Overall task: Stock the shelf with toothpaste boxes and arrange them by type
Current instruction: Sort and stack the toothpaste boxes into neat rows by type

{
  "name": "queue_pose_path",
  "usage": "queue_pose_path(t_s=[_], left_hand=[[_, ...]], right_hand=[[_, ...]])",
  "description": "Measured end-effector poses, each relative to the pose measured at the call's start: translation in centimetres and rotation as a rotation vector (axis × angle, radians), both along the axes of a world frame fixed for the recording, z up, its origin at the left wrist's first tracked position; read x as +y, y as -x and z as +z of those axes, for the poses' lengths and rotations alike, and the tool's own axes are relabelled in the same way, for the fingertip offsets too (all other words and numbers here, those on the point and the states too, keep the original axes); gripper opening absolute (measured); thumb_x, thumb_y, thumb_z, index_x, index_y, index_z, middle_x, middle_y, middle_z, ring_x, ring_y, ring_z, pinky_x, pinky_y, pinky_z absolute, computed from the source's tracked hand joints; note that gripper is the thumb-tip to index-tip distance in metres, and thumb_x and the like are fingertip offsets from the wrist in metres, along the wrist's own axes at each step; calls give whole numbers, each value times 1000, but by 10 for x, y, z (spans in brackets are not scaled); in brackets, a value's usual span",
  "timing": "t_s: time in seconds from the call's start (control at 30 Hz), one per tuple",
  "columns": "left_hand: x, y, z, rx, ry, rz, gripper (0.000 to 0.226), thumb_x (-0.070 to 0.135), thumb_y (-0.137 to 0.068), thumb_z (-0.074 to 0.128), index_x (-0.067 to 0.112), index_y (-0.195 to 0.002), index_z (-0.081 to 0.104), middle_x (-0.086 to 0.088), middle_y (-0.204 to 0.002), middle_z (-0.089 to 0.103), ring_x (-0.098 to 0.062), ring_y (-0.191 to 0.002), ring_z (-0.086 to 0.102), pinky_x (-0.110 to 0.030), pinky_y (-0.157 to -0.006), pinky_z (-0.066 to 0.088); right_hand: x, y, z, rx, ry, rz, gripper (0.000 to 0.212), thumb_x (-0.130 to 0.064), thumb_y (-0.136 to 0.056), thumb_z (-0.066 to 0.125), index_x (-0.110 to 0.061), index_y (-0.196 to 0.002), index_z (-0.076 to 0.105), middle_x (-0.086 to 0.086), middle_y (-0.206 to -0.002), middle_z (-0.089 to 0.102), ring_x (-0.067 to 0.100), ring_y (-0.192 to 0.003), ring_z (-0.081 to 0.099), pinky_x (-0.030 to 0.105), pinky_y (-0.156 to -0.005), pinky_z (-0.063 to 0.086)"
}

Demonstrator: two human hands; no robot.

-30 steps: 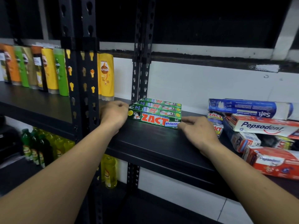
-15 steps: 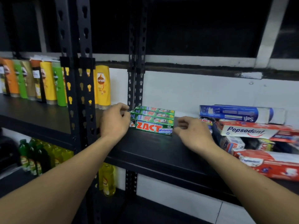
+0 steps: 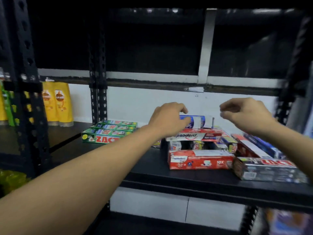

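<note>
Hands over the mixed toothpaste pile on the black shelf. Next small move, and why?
Probably close the left hand on the long blue-and-white box topping the mixed pile: it lies uppermost, right by that hand, with nothing pinning it. The right hand hangs empty beside it.

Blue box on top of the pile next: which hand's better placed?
Left. The left hand sits over the left end of the blue box, fingers curled toward it; the right hand hovers clear of it to the right, holding nothing.

The left hand [image 3: 166, 119] covers the blue box's [image 3: 198, 122] left end; its lettering is blurred.
</note>
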State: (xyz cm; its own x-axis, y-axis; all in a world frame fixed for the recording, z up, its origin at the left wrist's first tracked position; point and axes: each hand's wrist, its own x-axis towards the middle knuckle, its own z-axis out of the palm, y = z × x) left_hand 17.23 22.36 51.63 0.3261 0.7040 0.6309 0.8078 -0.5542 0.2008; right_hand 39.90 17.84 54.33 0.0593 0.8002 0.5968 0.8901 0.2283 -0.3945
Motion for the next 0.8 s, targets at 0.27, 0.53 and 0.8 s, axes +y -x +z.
queue_pose_path(t_s=[0.27,0.53,0.8], left_hand=[[-26,-145,-10,307,22,-119,51,54,-93,49,24,-134,55,0,-138,57,-25,-125,50,-43,-102,36],[-28,-225,-54,301,195,-252,62,72,-90,39,30,-132,55,1,-138,58,-25,-126,52,-42,-101,44],[-17,-247,-86,570,197,-204,76,69,-95,23,26,-157,16,-1,-164,19,-28,-148,23,-48,-116,29]], right_hand=[[-40,-134,-18,-31,72,-269,26,-24,-83,69,-20,-108,72,0,-106,74,22,-102,66,25,-81,41],[-72,-233,-67,1,200,-419,36,-31,-88,65,-14,-119,68,9,-121,69,27,-115,61,33,-98,43],[-55,-228,-119,117,246,-360,57,-49,-85,67,-29,-137,56,12,-121,66,31,-112,60,34,-89,48]])
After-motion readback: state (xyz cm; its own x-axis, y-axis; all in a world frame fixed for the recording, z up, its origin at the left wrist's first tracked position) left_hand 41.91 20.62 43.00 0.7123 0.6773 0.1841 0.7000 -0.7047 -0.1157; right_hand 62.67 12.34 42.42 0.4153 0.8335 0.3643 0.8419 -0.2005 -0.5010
